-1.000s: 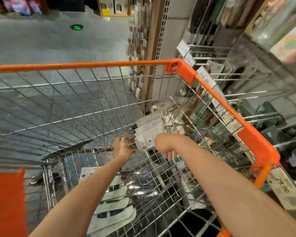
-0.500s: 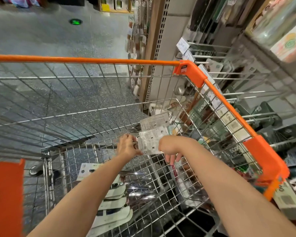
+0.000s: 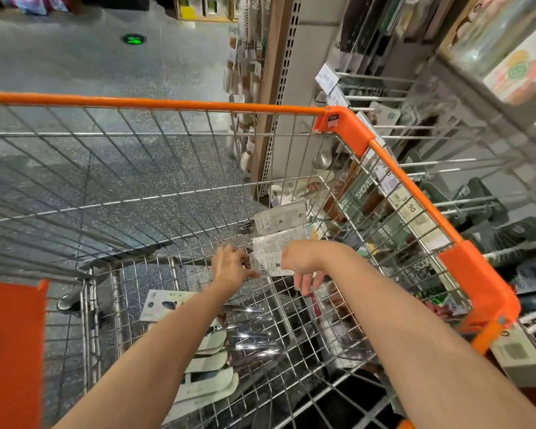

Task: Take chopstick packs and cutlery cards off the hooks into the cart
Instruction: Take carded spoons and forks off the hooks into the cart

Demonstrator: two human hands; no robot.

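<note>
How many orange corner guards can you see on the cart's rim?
2: one at the far right corner, one at the near right corner. Any on the left side lie out of view.

Both my hands inside the cart (image 3: pixel 180 104): left hand (image 3: pixel 231 267) and right hand (image 3: pixel 304 261) on the fanned cutlery cards (image 3: pixel 279 239) between them. More carded cutlery (image 3: pixel 211 366) lies on cart floor below. Hooks (image 3: pixel 430 164) right of cart.

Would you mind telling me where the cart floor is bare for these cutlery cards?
Bare wire floor lies left of the left hand, beyond the cards piled nearest you. The right side is crowded with packs under the right hand. Both hands hold the fork cards above the middle.
</note>
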